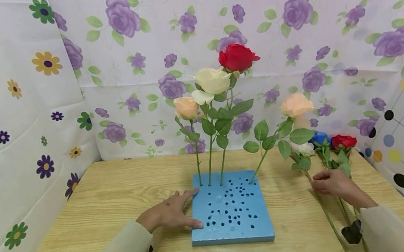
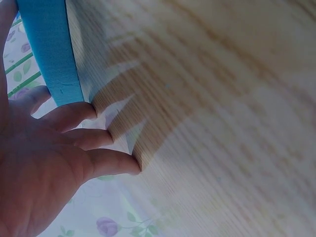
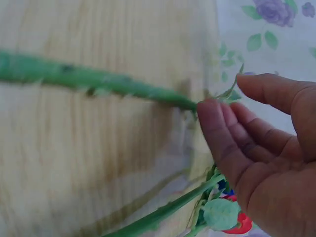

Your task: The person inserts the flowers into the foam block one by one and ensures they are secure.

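My left hand (image 1: 170, 212) lies with spread fingers at the left side of a blue board (image 1: 222, 234) full of holes. Its thumb rests on the board and the index finger touches the edge; the other fingertips touch the table in the left wrist view. My right hand (image 1: 334, 185) is at the stem (image 3: 113, 84) of a white rose (image 1: 303, 147) lying on the right. In the right wrist view its index fingertip meets this stem, with the thumb apart. Standing in the board are a peach rose (image 1: 186, 107), a white rose (image 1: 213, 80), a red rose (image 1: 238, 57) and another peach rose (image 1: 297, 105), which leans right.
Beside the right hand lie a blue rose (image 1: 320, 139) and a red rose (image 1: 344, 141), their stems partly under the hand and sleeve. The wooden table (image 1: 126, 180) meets a flowered cloth (image 1: 126, 89) at the back. Patterned cloths also hang at both sides.
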`<state>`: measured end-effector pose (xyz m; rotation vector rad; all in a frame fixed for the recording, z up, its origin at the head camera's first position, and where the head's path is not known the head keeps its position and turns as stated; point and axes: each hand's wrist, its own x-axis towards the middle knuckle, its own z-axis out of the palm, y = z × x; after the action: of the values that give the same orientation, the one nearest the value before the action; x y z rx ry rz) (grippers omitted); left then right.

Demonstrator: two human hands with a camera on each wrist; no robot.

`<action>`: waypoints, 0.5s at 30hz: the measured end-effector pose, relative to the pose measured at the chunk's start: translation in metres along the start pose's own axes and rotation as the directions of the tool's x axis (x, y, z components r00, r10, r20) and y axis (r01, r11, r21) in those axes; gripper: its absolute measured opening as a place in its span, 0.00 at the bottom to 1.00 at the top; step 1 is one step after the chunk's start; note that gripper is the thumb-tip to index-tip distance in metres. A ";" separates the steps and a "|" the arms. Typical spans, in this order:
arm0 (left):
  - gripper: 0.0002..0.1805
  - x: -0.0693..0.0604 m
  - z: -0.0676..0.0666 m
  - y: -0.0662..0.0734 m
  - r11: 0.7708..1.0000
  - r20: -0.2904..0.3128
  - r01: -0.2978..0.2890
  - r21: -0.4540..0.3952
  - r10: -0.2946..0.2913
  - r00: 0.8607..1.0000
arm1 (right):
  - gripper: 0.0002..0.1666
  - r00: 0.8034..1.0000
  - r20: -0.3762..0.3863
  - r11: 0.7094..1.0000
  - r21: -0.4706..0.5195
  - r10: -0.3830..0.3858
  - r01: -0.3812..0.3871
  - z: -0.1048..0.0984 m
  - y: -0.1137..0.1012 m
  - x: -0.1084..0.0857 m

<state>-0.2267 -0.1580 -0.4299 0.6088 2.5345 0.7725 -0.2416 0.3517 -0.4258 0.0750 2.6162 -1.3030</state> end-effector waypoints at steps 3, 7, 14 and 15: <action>0.59 0.000 0.000 0.001 1.000 0.002 0.003 -0.005 -0.003 1.000 | 0.25 0.999 -0.026 0.999 -0.040 0.019 -0.020 0.001 0.008 0.003; 0.59 -0.001 0.001 0.002 1.000 0.007 0.005 -0.015 -0.005 1.000 | 0.24 0.999 -0.042 0.997 -0.069 0.029 -0.032 0.004 0.014 0.004; 0.58 0.000 -0.001 0.003 1.000 -0.001 -0.002 -0.010 0.002 1.000 | 0.22 0.999 -0.036 0.993 -0.120 0.014 -0.019 0.010 0.009 0.006; 0.58 0.000 -0.001 0.003 1.000 -0.001 -0.003 -0.008 0.003 1.000 | 0.20 0.999 -0.028 0.994 -0.110 0.017 -0.020 0.011 0.008 0.007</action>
<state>-0.2263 -0.1565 -0.4274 0.6103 2.5310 0.7845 -0.2451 0.3478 -0.4402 0.0997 2.6982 -1.1564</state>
